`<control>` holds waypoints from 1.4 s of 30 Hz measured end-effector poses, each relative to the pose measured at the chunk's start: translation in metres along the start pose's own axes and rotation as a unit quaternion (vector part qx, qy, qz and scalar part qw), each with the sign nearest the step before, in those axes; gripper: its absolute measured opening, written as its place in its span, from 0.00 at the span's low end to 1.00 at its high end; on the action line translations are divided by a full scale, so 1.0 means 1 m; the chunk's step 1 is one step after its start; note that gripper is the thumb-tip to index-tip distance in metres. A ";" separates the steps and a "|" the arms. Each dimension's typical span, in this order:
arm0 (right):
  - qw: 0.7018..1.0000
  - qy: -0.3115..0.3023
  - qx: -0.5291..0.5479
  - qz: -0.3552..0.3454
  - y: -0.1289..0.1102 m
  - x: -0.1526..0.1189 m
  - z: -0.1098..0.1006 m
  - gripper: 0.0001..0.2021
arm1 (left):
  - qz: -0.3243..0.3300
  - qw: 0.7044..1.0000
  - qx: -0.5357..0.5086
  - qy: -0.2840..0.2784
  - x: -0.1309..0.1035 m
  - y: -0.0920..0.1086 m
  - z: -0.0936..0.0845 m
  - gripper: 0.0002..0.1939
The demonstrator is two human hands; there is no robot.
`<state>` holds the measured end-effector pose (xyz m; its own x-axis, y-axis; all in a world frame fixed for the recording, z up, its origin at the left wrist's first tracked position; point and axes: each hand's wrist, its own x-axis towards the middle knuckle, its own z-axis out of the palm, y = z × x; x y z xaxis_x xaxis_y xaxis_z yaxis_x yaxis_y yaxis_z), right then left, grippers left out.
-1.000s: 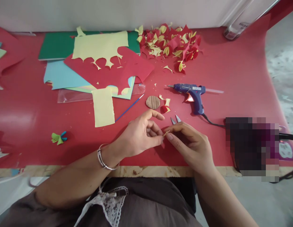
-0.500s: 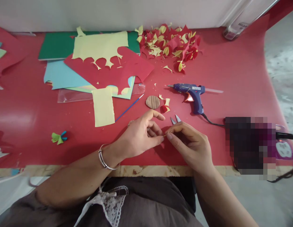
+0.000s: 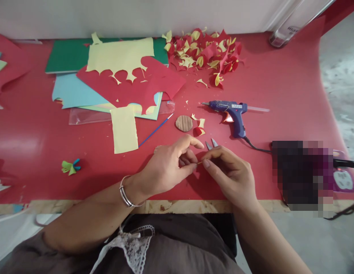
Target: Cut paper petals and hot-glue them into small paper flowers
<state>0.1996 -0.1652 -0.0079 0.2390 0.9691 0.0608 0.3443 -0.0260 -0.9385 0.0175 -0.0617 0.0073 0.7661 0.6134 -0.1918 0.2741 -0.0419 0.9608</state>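
In the head view my left hand (image 3: 174,163) is curled, its index finger raised and its thumb at one end of a thin yellow paper strip (image 3: 200,163). My right hand (image 3: 235,176) pinches the strip's other end between thumb and index finger. Most of the strip is hidden by the fingers. Just beyond my right hand, the grey blade tips of scissors (image 3: 210,144) stick out; their handles are covered. A corrugated cardboard disc (image 3: 184,123) lies farther back, with red and yellow paper scraps (image 3: 200,128) beside it.
A blue glue gun (image 3: 230,110) lies to the right, its cord running to a pixelated area. Behind are a heap of red and yellow scraps (image 3: 205,53) and stacked coloured sheets (image 3: 74,91). A thin blue brush (image 3: 155,130) and a green-blue paper flower (image 3: 70,166) lie left.
My left index finger has stretched slightly to the right, over the gap between the hands. Both hands otherwise stay in nearly the same place, with the strip still between them.
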 end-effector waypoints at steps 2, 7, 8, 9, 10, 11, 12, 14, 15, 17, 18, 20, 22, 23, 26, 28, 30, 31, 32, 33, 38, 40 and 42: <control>1.000 0.001 0.002 0.007 -0.001 -0.001 0.000 0.06 | -0.020 0.999 -0.030 0.003 0.002 -0.001 0.000 0.18; 1.000 -0.004 0.004 0.001 -0.001 -0.001 0.000 0.04 | -0.068 0.992 -0.105 0.009 0.007 -0.003 -0.002 0.22; 1.000 -0.005 0.002 -0.001 -0.001 -0.001 0.001 0.04 | -0.071 0.991 -0.110 0.008 0.007 -0.003 -0.002 0.22; 1.000 -0.006 -0.002 -0.004 -0.001 -0.001 0.001 0.03 | -0.072 0.991 -0.111 0.008 0.007 -0.004 -0.002 0.22; 1.000 -0.007 -0.005 -0.006 -0.001 -0.001 0.001 0.03 | -0.073 0.991 -0.112 0.007 0.007 -0.004 -0.001 0.23; 1.000 -0.009 -0.009 -0.009 0.000 -0.001 0.001 0.03 | -0.073 0.991 -0.111 0.005 0.006 -0.005 -0.001 0.23; 1.000 -0.010 -0.013 -0.013 0.000 -0.001 0.001 0.03 | -0.074 0.991 -0.109 0.004 0.006 -0.005 -0.001 0.24; 1.000 -0.010 -0.021 -0.019 0.001 -0.002 0.001 0.03 | -0.077 0.992 -0.103 0.001 0.005 -0.006 -0.001 0.24; 0.999 -0.010 -0.024 -0.020 0.002 -0.002 0.001 0.04 | -0.077 0.992 -0.095 0.001 0.004 -0.006 -0.001 0.24; 0.999 -0.007 -0.025 -0.021 0.002 -0.002 0.001 0.05 | -0.075 0.994 -0.080 0.000 0.003 -0.005 -0.001 0.24; 1.000 -0.006 -0.025 -0.019 0.003 -0.003 0.001 0.05 | -0.073 0.995 -0.075 -0.001 0.003 -0.004 -0.001 0.24; 1.000 -0.006 -0.023 -0.013 0.003 -0.002 0.001 0.05 | -0.068 0.995 -0.074 -0.005 0.002 -0.004 -0.002 0.24; 1.000 -0.006 -0.022 -0.007 0.003 -0.002 0.001 0.06 | -0.066 0.995 -0.076 -0.008 0.002 -0.004 -0.002 0.24; 1.000 -0.006 -0.022 -0.006 0.003 -0.002 0.001 0.06 | -0.067 0.995 -0.077 -0.008 0.002 -0.005 -0.002 0.23; 1.000 -0.006 -0.018 -0.004 0.002 -0.001 0.001 0.06 | -0.073 0.993 -0.091 -0.010 0.003 -0.007 -0.002 0.23; 1.000 -0.007 -0.009 0.001 0.000 -0.001 0.000 0.07 | -0.074 0.992 -0.106 -0.013 0.004 -0.007 -0.002 0.23; 1.000 -0.007 0.002 0.008 -0.002 -0.001 0.000 0.07 | -0.075 0.990 -0.122 -0.014 0.005 -0.007 -0.002 0.23; 1.000 -0.007 0.006 0.011 -0.003 -0.001 -0.001 0.08 | -0.076 0.989 -0.130 -0.013 0.005 -0.007 -0.003 0.23; 1.000 -0.007 0.009 0.013 -0.003 0.000 -0.001 0.08 | -0.078 0.987 -0.138 -0.013 0.005 -0.007 -0.003 0.23; 1.000 -0.007 0.010 0.013 -0.003 0.000 -0.001 0.08 | -0.079 0.986 -0.145 -0.013 0.005 -0.006 -0.003 0.23; 1.000 -0.010 0.011 0.007 0.000 -0.002 -0.002 0.06 | -0.086 0.982 -0.168 -0.022 0.005 -0.007 -0.003 0.24; 1.000 -0.012 0.011 0.008 0.001 -0.002 -0.002 0.06 | -0.088 0.981 -0.170 -0.024 0.005 -0.007 -0.002 0.24; 1.000 -0.014 0.012 0.006 0.001 -0.002 -0.002 0.07 | -0.088 0.982 -0.165 -0.023 0.004 -0.006 -0.002 0.24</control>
<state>0.2012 -0.1679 -0.0084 0.2180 0.9751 0.0412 0.3198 -0.0315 -0.9469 0.0181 -0.0573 0.0006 0.7510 0.5520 -0.3624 0.2067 0.3247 0.9229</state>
